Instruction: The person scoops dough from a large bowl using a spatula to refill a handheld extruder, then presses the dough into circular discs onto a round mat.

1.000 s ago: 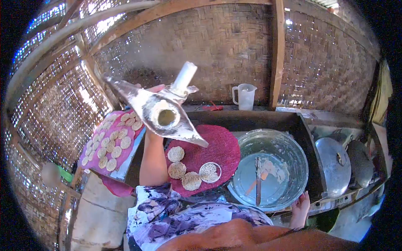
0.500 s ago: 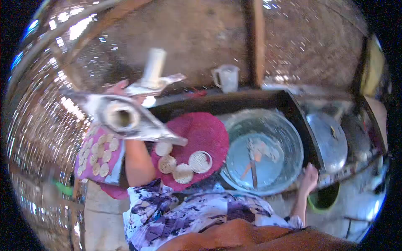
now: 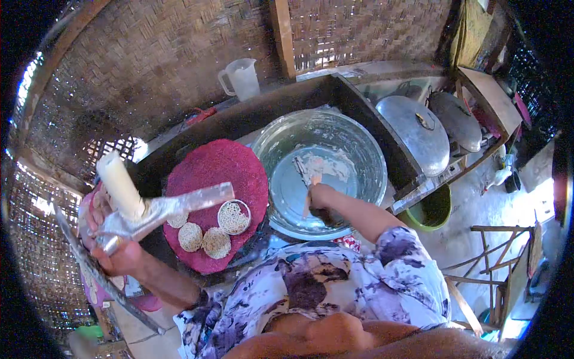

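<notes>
My left hand (image 3: 122, 257) is closed around a wooden dough press at the left. The press's plunger (image 3: 122, 185), a pale cylinder on a flat wooden handle, points up; its long lower bar (image 3: 107, 278) shows edge-on beneath. In the large basin (image 3: 373, 140), my right hand (image 3: 323, 200) grips a batter-coated wooden spatula (image 3: 306, 173). White dough sticks to the basin's bottom and wall. Beside it, a round magenta mat (image 3: 221, 161) bears several lacy, noodle-like discs (image 3: 216, 243). One of them lies within a ring (image 3: 234, 216).
A dark wooden trough (image 3: 287, 99) surrounds the basin and mat. Behind it stands a clear pitcher (image 3: 242, 79). Lidded metal pots (image 3: 412, 131) sit to the right, above a green bucket (image 3: 430, 209). A wooden rack (image 3: 496, 263) stands at lower right; woven walls enclose the space.
My right hand has moved from outside the basin into it and taken hold of the spatula. The press in my left hand has come lower and turned, and the view has swung right.
</notes>
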A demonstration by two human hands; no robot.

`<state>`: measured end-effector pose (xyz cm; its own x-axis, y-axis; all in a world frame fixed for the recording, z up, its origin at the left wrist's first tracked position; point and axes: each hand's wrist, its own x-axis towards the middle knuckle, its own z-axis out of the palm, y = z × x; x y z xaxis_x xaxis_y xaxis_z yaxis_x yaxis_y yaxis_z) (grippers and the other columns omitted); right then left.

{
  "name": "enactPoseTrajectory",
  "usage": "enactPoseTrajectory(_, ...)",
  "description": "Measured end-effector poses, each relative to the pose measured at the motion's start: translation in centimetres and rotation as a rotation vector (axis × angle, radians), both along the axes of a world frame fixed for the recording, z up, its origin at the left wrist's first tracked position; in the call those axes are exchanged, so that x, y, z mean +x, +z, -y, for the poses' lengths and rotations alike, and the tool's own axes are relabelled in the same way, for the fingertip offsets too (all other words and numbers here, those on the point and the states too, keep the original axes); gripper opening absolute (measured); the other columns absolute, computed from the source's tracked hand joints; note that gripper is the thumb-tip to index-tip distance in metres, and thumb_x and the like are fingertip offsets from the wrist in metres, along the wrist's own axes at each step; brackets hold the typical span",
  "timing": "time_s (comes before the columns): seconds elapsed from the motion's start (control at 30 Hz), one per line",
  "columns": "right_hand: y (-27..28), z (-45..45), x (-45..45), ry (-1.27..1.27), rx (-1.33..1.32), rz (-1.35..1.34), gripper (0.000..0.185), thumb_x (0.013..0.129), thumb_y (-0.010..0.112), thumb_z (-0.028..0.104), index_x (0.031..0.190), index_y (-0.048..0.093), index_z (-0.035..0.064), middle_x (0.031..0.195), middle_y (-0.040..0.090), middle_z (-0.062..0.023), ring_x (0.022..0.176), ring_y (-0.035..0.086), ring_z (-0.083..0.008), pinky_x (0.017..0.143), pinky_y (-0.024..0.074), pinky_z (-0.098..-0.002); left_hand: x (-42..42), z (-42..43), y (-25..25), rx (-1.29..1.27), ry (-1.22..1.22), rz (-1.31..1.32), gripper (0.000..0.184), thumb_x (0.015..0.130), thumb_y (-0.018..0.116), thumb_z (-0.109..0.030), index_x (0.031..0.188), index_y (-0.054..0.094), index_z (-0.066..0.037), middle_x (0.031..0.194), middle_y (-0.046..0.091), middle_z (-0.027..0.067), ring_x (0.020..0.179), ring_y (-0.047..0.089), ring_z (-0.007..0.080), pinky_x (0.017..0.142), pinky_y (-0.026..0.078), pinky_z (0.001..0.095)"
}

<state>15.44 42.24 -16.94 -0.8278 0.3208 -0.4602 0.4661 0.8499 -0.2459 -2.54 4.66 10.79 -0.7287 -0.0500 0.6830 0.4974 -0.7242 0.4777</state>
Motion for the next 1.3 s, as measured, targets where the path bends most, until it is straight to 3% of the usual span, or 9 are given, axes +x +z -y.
enactPoseTrajectory(0.03, -1.3, -0.1, -0.5, -0.081, -0.015, -0.016, 0.045, 0.068, 0.062, 0.023, 0.103, 0.053, -0.0029, 0.095, 0.059, -0.0204, 0.085, 0.058, -0.0345, 0.074, 0.0475, -0.0401, 1.7, -0.6, 0.5, -0.022, 0.144, 0.073, 0.064, 0.079, 0.048, -0.041, 0.118, 0.038, 0.009, 0.128, 0.033, 0.0259, 0.122, 0.028, 0.0399, 0.102, 0.018, 0.0530)
enactPoseTrajectory(0.07, -2.3, -0.2, -0.9, -0.164, -0.027, -0.032, 0.045, 0.068, 0.062, 0.022, 0.104, 0.051, -0.0045, 0.094, 0.059, -0.0216, 0.084, 0.059, -0.0354, 0.072, 0.0479, -0.0405, -1.2, 3.1, -2.1, 0.091, -0.536, -0.282, 0.060, 0.078, 0.050, -0.038, 0.119, 0.039, 0.005, 0.130, 0.031, 0.0253, 0.122, 0.028, 0.0390, 0.103, 0.019, 0.0525)
enactPoseTrajectory(0.13, -3.8, -0.4, -1.2, -0.304, -0.029, -0.106, 0.045, 0.069, 0.061, 0.019, 0.104, 0.049, -0.0068, 0.091, 0.059, -0.0238, 0.082, 0.059, -0.0368, 0.071, 0.0482, -0.0414, 0.7, 3.9, -2.8, 0.095, 0.029, 0.086, 0.059, 0.077, 0.056, -0.039, 0.118, 0.041, 0.001, 0.118, 0.040, 0.0186, 0.111, 0.037, 0.0336, 0.098, 0.026, 0.0515)
enactPoseTrajectory(0.2, -3.0, 0.0, -1.5, -0.406, 0.005, -0.228, 0.045, 0.069, 0.060, 0.017, 0.104, 0.047, -0.0083, 0.088, 0.059, -0.0259, 0.081, 0.059, -0.0379, 0.070, 0.0482, -0.0425, -0.1, 6.6, -3.6, 0.122, -0.450, -0.094, 0.051, 0.077, 0.057, -0.038, 0.110, 0.046, 0.000, 0.105, 0.041, 0.0138, 0.107, 0.037, 0.0306, 0.100, 0.022, 0.0521)
enactPoseTrajectory(0.43, 0.2, -0.9, 0.2, -0.609, -0.090, -0.500, 0.019, 0.072, 0.055, 0.011, 0.085, 0.050, -0.0031, 0.071, 0.056, -0.0189, 0.063, 0.058, -0.0311, 0.061, 0.0490, -0.0415, -0.1, 9.7, -8.5, 0.224, -0.016, -0.036, 0.036, 0.078, 0.055, -0.031, 0.105, 0.050, -0.007, 0.104, 0.036, 0.0116, 0.098, 0.037, 0.0271, 0.098, 0.026, 0.0486)
enactPoseTrajectory(0.53, 0.7, 0.5, 1.7, -1.249, -1.056, -0.621, 0.008, 0.076, 0.049, 0.008, 0.079, 0.051, -0.0001, 0.063, 0.050, -0.0137, 0.052, 0.051, -0.0265, 0.048, 0.0449, -0.0408, 1.9, 7.7, -7.0, 0.162, 0.089, 0.104, 0.033, 0.076, 0.057, -0.033, 0.099, 0.052, -0.009, 0.091, 0.036, 0.0060, 0.087, 0.036, 0.0216, 0.097, 0.026, 0.0457)
enactPoseTrajectory(0.63, -8.9, -1.8, 1.5, -1.553, -0.887, -0.721, 0.012, 0.079, 0.041, 0.004, 0.080, 0.052, -0.0013, 0.061, 0.053, -0.0141, 0.052, 0.056, -0.0252, 0.038, 0.0413, -0.0391, 0.9, 7.7, -8.3, 0.112, 0.172, 0.038, 0.033, 0.076, 0.056, -0.032, 0.101, 0.052, -0.010, 0.090, 0.037, 0.0057, 0.086, 0.037, 0.0216, 0.097, 0.027, 0.0466)
enactPoseTrajectory(0.87, -3.7, -1.8, 3.6, 0.061, 0.185, 0.171, 0.020, 0.073, 0.055, 0.018, 0.078, 0.060, 0.0003, 0.074, 0.060, -0.0152, 0.060, 0.059, -0.0261, 0.050, 0.0473, -0.0372, 0.5, 8.2, -8.7, 0.118, 0.199, -0.017, 0.033, 0.076, 0.056, -0.029, 0.103, 0.053, -0.010, 0.091, 0.040, 0.0067, 0.089, 0.040, 0.0229, 0.100, 0.024, 0.0488)
enactPoseTrajectory(1.3, -12.6, -2.2, 2.6, -0.641, 0.060, -0.093, 0.022, 0.069, 0.056, 0.014, 0.082, 0.059, -0.0033, 0.084, 0.061, -0.0187, 0.079, 0.060, -0.0349, 0.067, 0.0497, -0.0395, 0.0, 10.9, -11.2, 0.041, 0.198, -0.032, 0.027, 0.075, 0.057, -0.029, 0.094, 0.054, -0.010, 0.095, 0.039, 0.0115, 0.093, 0.040, 0.0252, 0.103, 0.017, 0.0511)
